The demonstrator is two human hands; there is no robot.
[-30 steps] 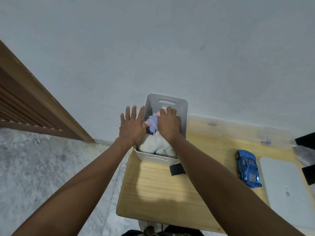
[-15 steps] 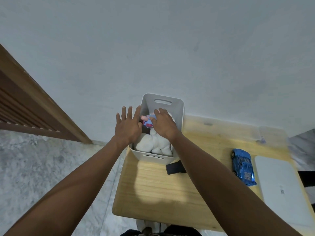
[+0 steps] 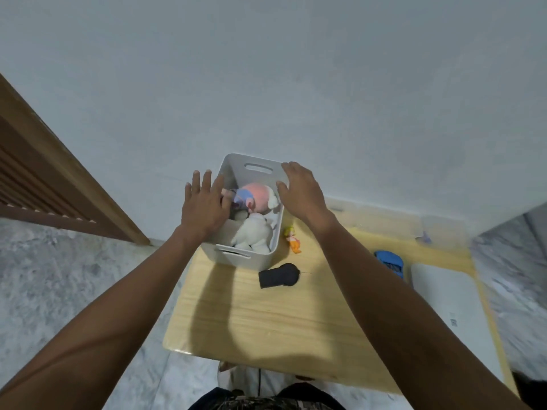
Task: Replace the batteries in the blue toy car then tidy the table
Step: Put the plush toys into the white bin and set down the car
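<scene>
Now both hands at the white bin [image 3: 236, 258], far left on the wooden table [image 3: 266, 318]. Left hand [image 3: 204, 208] flat on its left wall, fingers straight, gripping nothing. Right hand [image 3: 299, 189] draped on its far right rim, fingers relaxed, holding nothing. Inside the bin: pink plush [image 3: 256, 196] and white plush [image 3: 254, 232]. Just right of the bin, small yellow-orange figure [image 3: 293, 239]; just in front, black pouch [image 3: 279, 276]. Well right of the bin, blue toy car [image 3: 390, 263], beside a white slab [image 3: 453, 315].
</scene>
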